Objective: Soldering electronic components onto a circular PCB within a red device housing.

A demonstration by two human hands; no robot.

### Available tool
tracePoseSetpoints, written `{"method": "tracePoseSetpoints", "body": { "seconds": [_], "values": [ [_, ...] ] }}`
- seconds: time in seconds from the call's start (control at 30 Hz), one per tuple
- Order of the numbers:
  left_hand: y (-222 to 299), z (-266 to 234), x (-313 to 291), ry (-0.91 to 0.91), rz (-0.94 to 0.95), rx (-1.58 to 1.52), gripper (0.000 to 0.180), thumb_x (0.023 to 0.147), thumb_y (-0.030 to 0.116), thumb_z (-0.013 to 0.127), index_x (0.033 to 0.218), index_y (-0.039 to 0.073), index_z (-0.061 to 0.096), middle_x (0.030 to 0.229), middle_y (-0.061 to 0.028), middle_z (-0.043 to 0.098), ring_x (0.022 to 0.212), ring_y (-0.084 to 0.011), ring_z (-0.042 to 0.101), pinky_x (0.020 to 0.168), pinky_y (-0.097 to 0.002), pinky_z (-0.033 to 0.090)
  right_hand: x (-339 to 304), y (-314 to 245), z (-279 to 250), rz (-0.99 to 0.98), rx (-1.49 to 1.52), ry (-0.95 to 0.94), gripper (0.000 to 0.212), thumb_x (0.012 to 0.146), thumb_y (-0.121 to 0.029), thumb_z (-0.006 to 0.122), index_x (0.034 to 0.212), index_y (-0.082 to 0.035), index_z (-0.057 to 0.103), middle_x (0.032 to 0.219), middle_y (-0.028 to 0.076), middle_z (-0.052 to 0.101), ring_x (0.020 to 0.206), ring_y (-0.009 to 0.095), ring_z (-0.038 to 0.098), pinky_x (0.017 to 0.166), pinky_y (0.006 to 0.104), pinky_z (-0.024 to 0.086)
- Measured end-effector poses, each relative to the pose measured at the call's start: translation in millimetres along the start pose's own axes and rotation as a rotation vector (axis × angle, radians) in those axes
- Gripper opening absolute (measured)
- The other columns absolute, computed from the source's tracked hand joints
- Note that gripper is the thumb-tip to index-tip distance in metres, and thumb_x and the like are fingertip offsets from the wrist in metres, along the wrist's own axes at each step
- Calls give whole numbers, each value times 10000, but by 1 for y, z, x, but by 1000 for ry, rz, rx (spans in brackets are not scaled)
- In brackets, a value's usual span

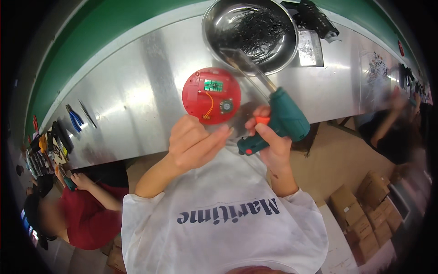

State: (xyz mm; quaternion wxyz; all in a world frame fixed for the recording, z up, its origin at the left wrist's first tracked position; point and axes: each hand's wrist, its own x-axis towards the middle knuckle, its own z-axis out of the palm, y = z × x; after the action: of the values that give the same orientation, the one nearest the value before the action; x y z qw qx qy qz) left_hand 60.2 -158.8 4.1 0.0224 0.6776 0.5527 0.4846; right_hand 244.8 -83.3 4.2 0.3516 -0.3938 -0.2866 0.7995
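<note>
R hand (279,150) wrapped round grip of green pistol-grip tool (292,119), fingers by its orange trigger (262,120); can't tell if it's pulled. L hand (191,144) off the tool, fingers curled, thumb + fingertips drawn together; can't tell if a small pc is pinched in there.

Red round part (217,97) is on the steel counter (137,98), inner side up: green PCB (213,86) at far side, orange wires (210,107) running toward near edge, round grey component (226,106) near-right.

Key geometry: part sits straight ahead of L hand, knuckles right at its near edge (contact unclear). L hand is the nearer one; from R hand the part is fwd-left, w/ a gap. Part's round, so no long axis. Tool has one: nose runs fwd-left, passes R of part, points at steel bowl (216,32) w/ dark thin pcs (260,32). So nose isn't lined up w/ part atm. Nose end is blurred, can't tell exact tip pos.
</note>
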Motion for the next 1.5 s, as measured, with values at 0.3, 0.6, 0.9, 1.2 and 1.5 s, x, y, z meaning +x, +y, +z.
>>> {"method": "tracePoseSetpoints", "body": {
  "seconds": [0.3, 0.6, 0.9, 1.2, 1.5],
  "values": [
    [5, 9, -32, 90, -12, -16, 270, 588, -23, 809, 841, -1, 716, 622, -21, 499, 536, -173, 443, 489, -306, 369, 8, 8, 20, 44, -39, -29, 338, 770, 65, 605, 1083, -29, 520, 1084, 106, 546, 865, 187, 595, 704, 277, 466],
    [2, 11, -25, 146, -354, -183, 209, 663, -11, 752, 862, -11, 689, 630, -42, 545, 551, -190, 527, 489, -303, 415, 13, 5, 12, -25, 2, 48, 351, 738, 134, 640, 1033, -29, 543, 1065, 92, 549, 888, 171, 594, 788, 283, 485],
    [-18, 17, -7, 4, -798, -115, 79, 769, 35, 714, 842, 26, 684, 698, -75, 602, 575, -168, 569, 527, -271, 454, 12, 0, 7, -96, -133, 115, 372, 735, 73, 651, 1076, -21, 535, 1033, 97, 560, 793, 152, 567, 666, 259, 456],
    [-7, 4, -13, -97, -870, -475, 85, 845, 20, 653, 920, -14, 632, 872, -79, 632, 728, -142, 616, 651, -252, 505, 16, 10, 6, -68, -172, 1, 403, 718, 139, 653, 1072, -16, 540, 1039, 104, 556, 859, 171, 596, 747, 288, 494],
    [-4, -4, -21, -242, -800, -584, 76, 861, 37, 638, 916, -13, 620, 856, -99, 614, 762, -182, 616, 668, -269, 504, 18, 13, 25, -71, -339, -91, 340, 762, 87, 695, 1064, -5, 571, 882, 62, 637, 729, 101, 601, 587, 216, 476]
  ]
}}
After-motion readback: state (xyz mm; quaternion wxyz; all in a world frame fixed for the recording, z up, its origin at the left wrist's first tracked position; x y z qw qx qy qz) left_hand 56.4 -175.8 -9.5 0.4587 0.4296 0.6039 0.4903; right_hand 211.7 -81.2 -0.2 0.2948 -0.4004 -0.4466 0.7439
